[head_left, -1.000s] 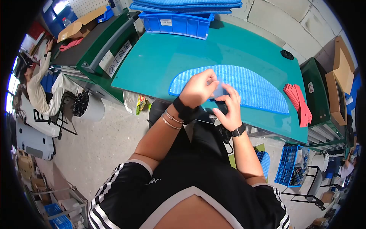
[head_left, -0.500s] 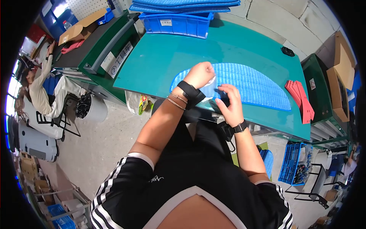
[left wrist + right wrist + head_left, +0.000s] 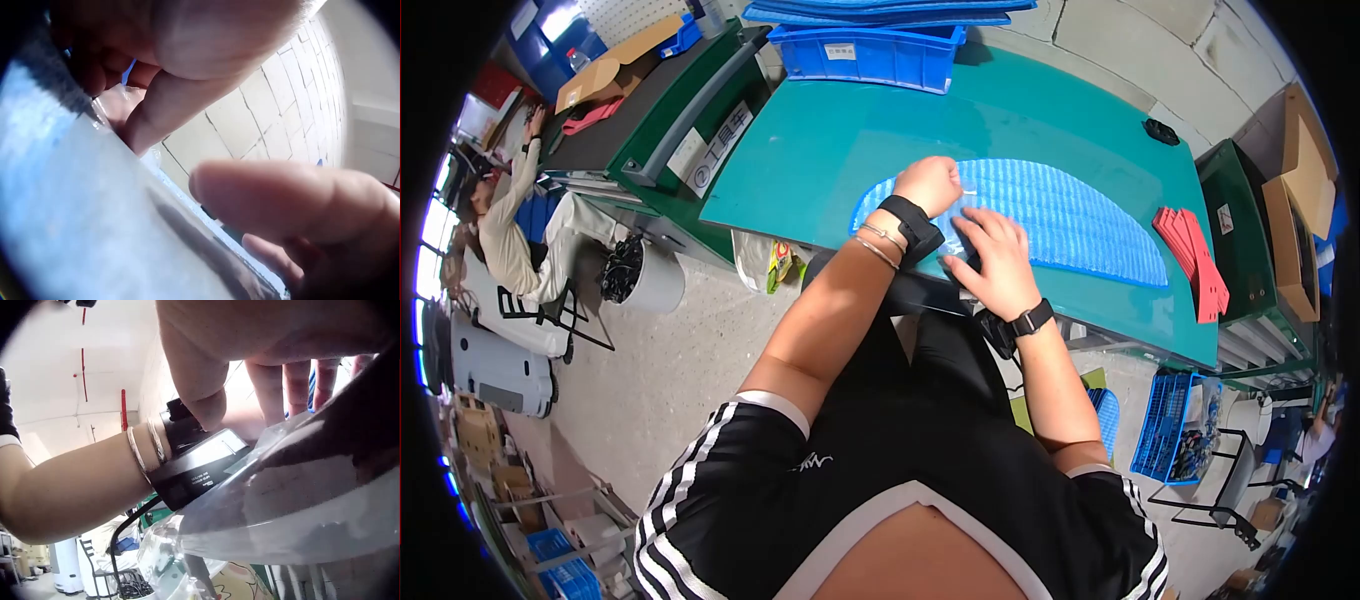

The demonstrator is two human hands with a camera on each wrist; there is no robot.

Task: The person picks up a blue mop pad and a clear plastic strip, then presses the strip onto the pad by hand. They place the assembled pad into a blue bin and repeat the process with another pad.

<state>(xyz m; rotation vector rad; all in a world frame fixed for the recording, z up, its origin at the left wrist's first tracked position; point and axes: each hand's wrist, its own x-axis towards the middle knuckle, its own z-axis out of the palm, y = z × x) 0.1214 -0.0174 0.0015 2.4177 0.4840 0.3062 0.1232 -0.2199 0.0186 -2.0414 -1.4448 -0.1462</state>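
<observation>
A blue ribbed mop pad (image 3: 1080,220), half-oval in shape, lies on the green table. Clear plastic film (image 3: 945,232), seemingly a bag, overlaps its near left part and shows glossy in the right wrist view. My left hand (image 3: 928,187) is over the pad's left half. In the left wrist view its curled fingers and thumb pinch the plastic. Just to the right, my right hand (image 3: 998,262) has its fingers extended over the pad and the plastic, palm down. In the right wrist view, its thumb and fingertips come down by the film (image 3: 300,534).
A blue bin (image 3: 865,58) with more blue pads (image 3: 890,12) on top stands at the table's back. Red flat pieces (image 3: 1190,260) lie on the right edge, and a small black object (image 3: 1160,131) sits behind them. Another person (image 3: 508,225) sits at the left.
The two hands were close together a second ago. My left hand has moved up and left, while my right hand has come left, its fingers now lower over the film and pad.
</observation>
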